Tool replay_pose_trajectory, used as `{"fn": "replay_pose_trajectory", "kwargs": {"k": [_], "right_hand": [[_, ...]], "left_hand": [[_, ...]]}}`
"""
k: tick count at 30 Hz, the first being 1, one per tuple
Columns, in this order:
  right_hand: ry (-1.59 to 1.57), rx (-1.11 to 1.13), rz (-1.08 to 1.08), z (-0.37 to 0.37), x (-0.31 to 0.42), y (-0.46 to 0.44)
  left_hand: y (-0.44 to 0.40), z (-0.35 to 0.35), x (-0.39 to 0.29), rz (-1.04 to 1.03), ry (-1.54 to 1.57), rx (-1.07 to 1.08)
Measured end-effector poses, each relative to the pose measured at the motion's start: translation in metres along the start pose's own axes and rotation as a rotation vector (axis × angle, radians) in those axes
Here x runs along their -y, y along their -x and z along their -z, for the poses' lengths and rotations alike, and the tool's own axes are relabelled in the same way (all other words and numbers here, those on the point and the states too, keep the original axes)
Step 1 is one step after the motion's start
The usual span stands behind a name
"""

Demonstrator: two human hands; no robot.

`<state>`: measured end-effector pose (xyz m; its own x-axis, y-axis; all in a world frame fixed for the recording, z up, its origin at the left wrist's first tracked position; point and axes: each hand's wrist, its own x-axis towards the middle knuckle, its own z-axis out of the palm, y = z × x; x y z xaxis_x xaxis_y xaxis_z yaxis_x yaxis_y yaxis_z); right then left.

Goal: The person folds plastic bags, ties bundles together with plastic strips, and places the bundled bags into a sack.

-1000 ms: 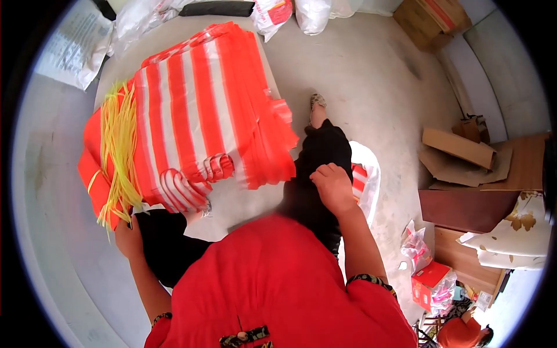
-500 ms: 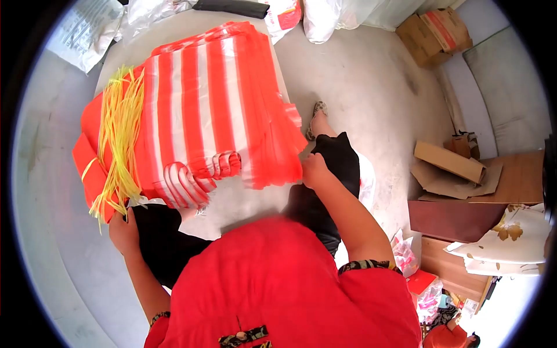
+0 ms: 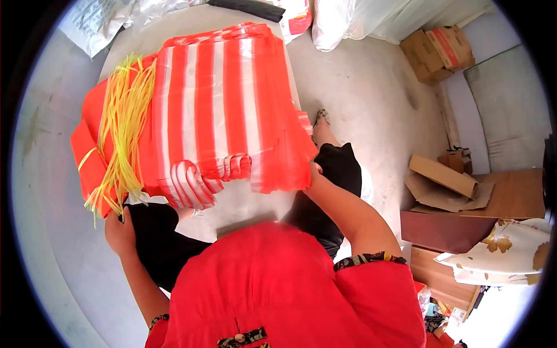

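- Here's our left hand point(image 3: 120, 232), fingers curled just below the yellow strands point(image 3: 123, 127); we can't tell what they grip.
- Centre stage, we've got the striped plastic stack point(image 3: 214, 98) lying on the surface point(image 3: 217, 18), strands draped over its left side.
- Now our right hand point(image 3: 315, 176), at the stack's lower right corner, fingers mostly hidden, grip unclear to us.

Yellow strands point(image 3: 123, 110) drape the left of a red-and-white striped plastic stack point(image 3: 227, 98).

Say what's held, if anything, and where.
It cannot be told: right hand, partly hidden, at the near right corner of the striped bags; left hand by the yellow strings.
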<state>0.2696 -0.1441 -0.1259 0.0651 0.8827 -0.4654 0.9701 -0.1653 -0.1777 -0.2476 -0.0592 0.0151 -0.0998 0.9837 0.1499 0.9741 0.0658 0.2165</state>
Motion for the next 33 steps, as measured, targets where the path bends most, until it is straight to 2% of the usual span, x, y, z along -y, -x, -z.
{"fn": "replay_pose_trajectory", "kwargs": {"k": [15, 21, 24, 26, 29, 30, 31, 33], "right_hand": [[-0.371, -0.122, 0.0, -0.003, 0.01, 0.029], [-0.77, -0.266, -0.184, -0.005, -0.03, 0.108], [-0.61, -0.181, -0.181, -0.005, -0.056, 0.113], [-0.319, -0.106, -0.026, 0.002, -0.064, 0.115], [-0.376, -0.338, -0.092, 0.036, -0.078, 0.113], [-0.351, -0.565, -0.152, 0.037, -0.09, 0.111], [-0.358, -0.467, -0.368, 0.074, -0.082, 0.12], [-0.053, -0.48, -0.545, 0.084, -0.105, 0.117]], "left_hand": [[-0.004, 0.007, -0.012, 0.037, -0.022, 0.073], [0.0, 0.008, -0.016, 0.001, 0.005, 0.025], [0.003, 0.009, -0.015, -0.019, 0.014, 0.004], [0.001, 0.007, -0.011, -0.018, -0.004, 0.023], [-0.004, 0.0, -0.004, 0.004, -0.058, 0.042], [-0.005, -0.001, -0.004, 0.001, -0.055, 0.042], [-0.005, -0.001, -0.004, -0.001, -0.051, 0.042], [-0.005, -0.002, -0.004, -0.004, -0.046, 0.037]]}}
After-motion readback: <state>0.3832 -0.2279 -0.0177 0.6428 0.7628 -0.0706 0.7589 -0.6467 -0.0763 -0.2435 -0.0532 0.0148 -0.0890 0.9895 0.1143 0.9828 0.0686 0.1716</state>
